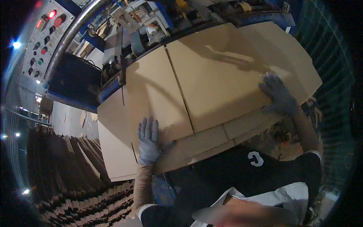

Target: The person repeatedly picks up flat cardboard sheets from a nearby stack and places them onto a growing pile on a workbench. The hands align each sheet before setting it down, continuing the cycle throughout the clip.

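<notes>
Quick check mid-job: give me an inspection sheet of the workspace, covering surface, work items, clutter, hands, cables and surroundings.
Surface: blue-framed machine; its near part is mostly hidden under cardboard.
Work items: large flat cardboard sheet with dark slots; whether others lie beneath is hard to tell.
Clutter: small brown piece on the floor, left.
Hands: left hand and right hand both gloved, open, palm down on the sheet.
Cables: thin dark curve by the machine, possibly a wire; too small to tell.
Surroundings: control panel with lit red lamp, upper left; cardboard stacks, lower left.
</notes>
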`<act>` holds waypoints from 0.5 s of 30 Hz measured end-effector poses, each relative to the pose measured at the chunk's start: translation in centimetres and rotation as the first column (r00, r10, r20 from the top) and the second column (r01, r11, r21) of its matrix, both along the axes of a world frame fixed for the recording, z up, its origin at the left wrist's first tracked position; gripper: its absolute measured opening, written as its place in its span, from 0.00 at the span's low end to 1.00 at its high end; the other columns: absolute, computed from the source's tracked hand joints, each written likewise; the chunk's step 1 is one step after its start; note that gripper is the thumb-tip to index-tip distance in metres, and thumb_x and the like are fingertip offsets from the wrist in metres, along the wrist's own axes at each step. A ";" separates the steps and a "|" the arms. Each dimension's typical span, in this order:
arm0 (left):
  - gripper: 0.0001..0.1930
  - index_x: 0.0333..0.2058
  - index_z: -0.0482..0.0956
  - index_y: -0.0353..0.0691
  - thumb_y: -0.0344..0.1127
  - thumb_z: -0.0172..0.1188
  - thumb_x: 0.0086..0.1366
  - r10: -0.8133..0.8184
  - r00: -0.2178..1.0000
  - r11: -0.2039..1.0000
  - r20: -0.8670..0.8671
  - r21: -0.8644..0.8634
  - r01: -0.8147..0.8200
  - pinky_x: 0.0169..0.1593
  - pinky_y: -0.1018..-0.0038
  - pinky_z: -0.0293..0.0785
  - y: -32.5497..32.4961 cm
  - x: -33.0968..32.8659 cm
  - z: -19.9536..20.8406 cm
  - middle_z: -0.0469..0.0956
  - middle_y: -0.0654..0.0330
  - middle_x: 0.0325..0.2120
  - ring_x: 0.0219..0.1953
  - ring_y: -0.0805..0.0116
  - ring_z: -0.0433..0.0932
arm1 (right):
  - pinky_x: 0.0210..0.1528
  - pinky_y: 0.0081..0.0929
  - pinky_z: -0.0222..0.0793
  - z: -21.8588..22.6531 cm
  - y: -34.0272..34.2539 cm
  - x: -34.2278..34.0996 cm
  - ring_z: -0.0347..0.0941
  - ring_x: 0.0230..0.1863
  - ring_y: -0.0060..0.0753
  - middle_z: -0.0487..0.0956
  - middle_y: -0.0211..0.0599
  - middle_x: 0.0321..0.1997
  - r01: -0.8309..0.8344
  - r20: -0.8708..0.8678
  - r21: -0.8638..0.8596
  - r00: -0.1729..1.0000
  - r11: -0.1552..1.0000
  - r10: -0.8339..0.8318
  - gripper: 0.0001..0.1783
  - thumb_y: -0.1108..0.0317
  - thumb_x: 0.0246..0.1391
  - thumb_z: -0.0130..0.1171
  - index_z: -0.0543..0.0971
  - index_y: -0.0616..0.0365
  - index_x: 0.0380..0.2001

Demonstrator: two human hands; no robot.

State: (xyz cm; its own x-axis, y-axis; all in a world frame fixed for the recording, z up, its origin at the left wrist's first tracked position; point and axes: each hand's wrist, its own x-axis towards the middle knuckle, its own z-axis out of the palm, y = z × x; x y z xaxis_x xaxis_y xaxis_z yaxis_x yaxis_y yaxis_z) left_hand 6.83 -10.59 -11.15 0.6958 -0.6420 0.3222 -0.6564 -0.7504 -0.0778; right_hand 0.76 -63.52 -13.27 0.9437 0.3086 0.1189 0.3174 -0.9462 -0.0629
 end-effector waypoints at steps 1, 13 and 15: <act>0.37 0.60 0.62 0.36 0.49 0.63 0.57 0.011 0.999 1.000 0.039 0.014 -0.012 0.63 0.51 0.57 0.5 0.8 0.1 0.62 0.46 0.61 0.62 0.48 0.63 | 0.70 0.53 0.39 0.0 0.3 0.3 0.47 0.69 0.61 0.58 0.48 0.68 -0.011 0.046 0.007 0.999 1.000 0.011 0.48 0.35 0.38 0.64 0.68 0.52 0.59; 0.30 0.56 0.67 0.38 0.42 0.61 0.55 -0.088 0.921 0.996 0.379 0.040 0.078 0.57 0.53 0.66 0.1 16.8 -2.0 0.72 0.53 0.51 0.54 0.53 0.71 | 0.64 0.44 0.57 0.0 0.1 14.7 0.63 0.60 0.55 0.70 0.47 0.58 0.009 0.113 0.331 0.992 0.944 -0.049 0.41 0.47 0.36 0.69 0.73 0.55 0.55; 0.30 0.55 0.67 0.38 0.44 0.61 0.56 0.050 0.901 0.995 0.430 0.052 -0.080 0.56 0.53 0.66 -1.3 19.4 -1.3 0.72 0.52 0.51 0.53 0.52 0.71 | 0.61 0.43 0.60 -0.3 0.9 17.9 0.66 0.58 0.53 0.71 0.49 0.57 0.067 0.167 0.239 0.980 0.969 -0.108 0.37 0.49 0.40 0.66 0.73 0.57 0.54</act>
